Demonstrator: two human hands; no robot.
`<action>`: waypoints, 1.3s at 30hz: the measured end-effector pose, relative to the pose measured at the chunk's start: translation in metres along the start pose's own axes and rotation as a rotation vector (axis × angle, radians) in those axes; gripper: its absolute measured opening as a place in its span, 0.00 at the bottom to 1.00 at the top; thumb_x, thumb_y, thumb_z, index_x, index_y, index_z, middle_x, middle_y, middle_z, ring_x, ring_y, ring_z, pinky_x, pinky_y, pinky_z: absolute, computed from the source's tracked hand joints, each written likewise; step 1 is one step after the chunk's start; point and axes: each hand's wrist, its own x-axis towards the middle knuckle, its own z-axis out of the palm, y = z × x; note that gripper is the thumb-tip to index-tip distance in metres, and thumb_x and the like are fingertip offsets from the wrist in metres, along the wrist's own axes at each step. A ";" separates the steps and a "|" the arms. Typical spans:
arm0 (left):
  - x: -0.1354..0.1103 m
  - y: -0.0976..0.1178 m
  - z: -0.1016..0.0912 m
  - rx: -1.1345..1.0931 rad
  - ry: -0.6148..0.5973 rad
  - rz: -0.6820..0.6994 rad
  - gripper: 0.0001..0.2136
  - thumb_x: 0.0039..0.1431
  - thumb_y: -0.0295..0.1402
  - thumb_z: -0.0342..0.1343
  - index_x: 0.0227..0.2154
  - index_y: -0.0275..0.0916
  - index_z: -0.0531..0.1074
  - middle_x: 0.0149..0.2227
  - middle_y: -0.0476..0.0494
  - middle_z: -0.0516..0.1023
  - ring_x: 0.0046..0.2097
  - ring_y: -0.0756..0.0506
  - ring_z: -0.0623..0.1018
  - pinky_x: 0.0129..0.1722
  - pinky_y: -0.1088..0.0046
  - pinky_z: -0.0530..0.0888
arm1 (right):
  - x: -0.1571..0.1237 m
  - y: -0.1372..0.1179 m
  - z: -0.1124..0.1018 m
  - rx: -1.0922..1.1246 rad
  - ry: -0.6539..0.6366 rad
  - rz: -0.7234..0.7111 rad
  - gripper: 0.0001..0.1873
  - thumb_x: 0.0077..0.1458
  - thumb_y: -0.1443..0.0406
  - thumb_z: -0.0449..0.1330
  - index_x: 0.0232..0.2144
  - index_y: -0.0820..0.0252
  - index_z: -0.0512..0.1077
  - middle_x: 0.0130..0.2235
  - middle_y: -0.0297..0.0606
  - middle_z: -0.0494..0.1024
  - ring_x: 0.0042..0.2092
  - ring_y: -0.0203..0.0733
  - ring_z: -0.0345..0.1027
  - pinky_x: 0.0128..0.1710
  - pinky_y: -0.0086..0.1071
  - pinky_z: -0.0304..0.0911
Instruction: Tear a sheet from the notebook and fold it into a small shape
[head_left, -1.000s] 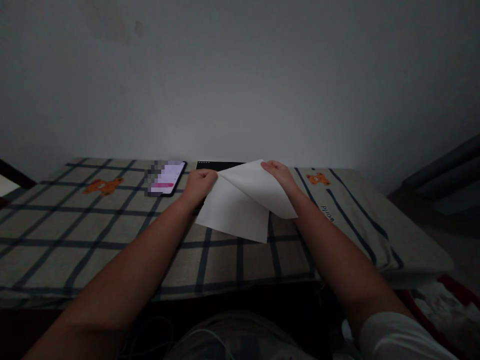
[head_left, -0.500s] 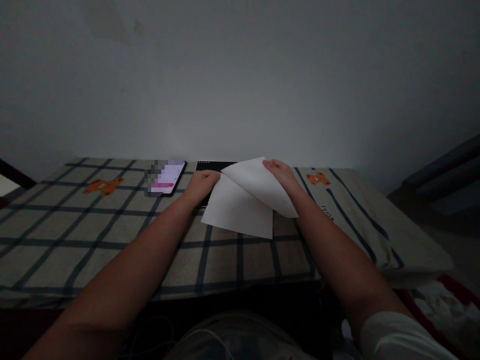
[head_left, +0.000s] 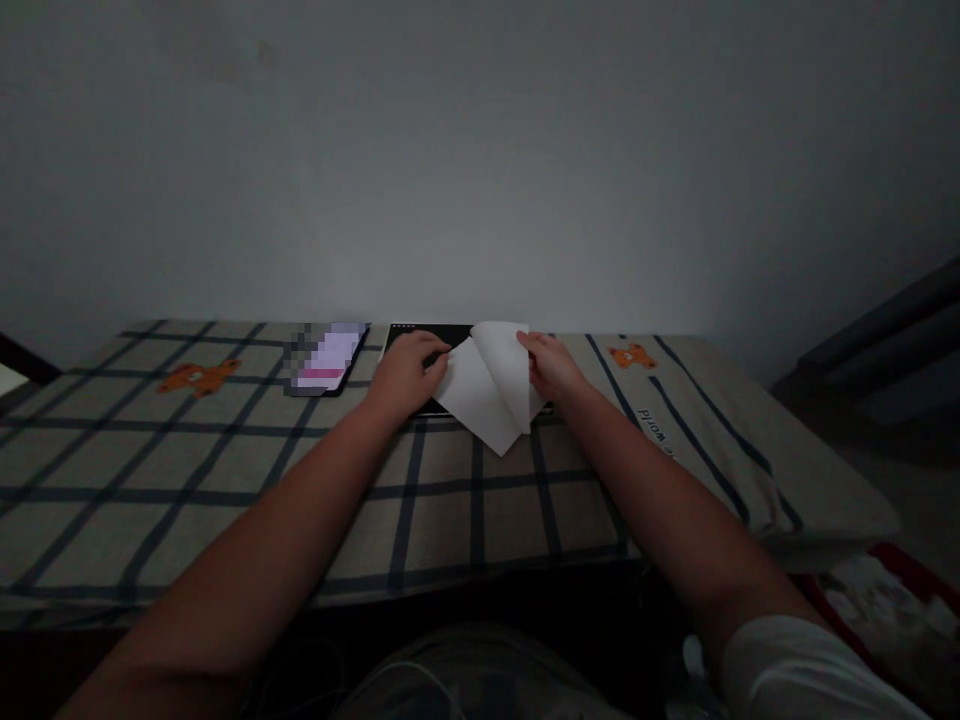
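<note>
The paper lies right of the left hand, whose grip I cannot tell, and left of the right hand, which pinches its folded flap.

"world" txt on chkd tblcloth

The sheet of paper is matt and looks quite smooth, also on the part which curls over. The black flat thing under it has an even, smooth surface, but its material I cannot tell with certainty. The phone shows a smooth screen, similar to glass. The tablecloth is of matt, woven-looking cloth, the wall has a dull finish, and the sleeve is of matt fabric
</note>
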 end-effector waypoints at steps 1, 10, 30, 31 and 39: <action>-0.003 0.005 0.005 0.029 -0.061 0.022 0.18 0.64 0.38 0.46 0.45 0.35 0.77 0.51 0.37 0.77 0.53 0.40 0.74 0.57 0.61 0.67 | 0.001 0.002 0.001 0.062 -0.022 0.028 0.10 0.54 0.61 0.62 0.28 0.56 0.64 0.26 0.31 0.72 0.28 0.35 0.67 0.32 0.30 0.65; -0.013 0.009 0.028 0.193 -0.361 0.042 0.24 0.69 0.45 0.39 0.57 0.36 0.68 0.63 0.33 0.66 0.65 0.37 0.64 0.63 0.56 0.60 | 0.003 -0.002 -0.002 0.277 -0.202 0.049 0.03 0.56 0.68 0.59 0.35 0.57 0.71 0.36 0.38 0.80 0.38 0.38 0.74 0.41 0.32 0.71; -0.008 -0.007 0.007 0.409 -0.471 -0.389 0.37 0.64 0.58 0.33 0.68 0.41 0.51 0.71 0.33 0.43 0.70 0.27 0.45 0.60 0.32 0.52 | 0.015 0.004 -0.013 0.193 -0.040 0.068 0.04 0.57 0.68 0.58 0.30 0.60 0.70 0.26 0.33 0.76 0.25 0.32 0.67 0.27 0.25 0.64; -0.008 -0.005 0.008 0.417 -0.472 -0.386 0.37 0.64 0.58 0.33 0.68 0.41 0.50 0.71 0.33 0.44 0.70 0.27 0.45 0.60 0.33 0.53 | 0.015 0.004 -0.012 0.194 -0.027 0.071 0.05 0.58 0.69 0.58 0.29 0.60 0.70 0.25 0.32 0.75 0.25 0.31 0.66 0.26 0.25 0.63; -0.009 -0.002 0.014 0.472 -0.442 -0.316 0.36 0.64 0.58 0.32 0.67 0.40 0.53 0.71 0.32 0.47 0.70 0.28 0.48 0.59 0.35 0.57 | 0.011 0.003 -0.011 0.157 0.005 0.070 0.05 0.58 0.68 0.58 0.29 0.59 0.67 0.26 0.32 0.73 0.26 0.31 0.64 0.27 0.25 0.62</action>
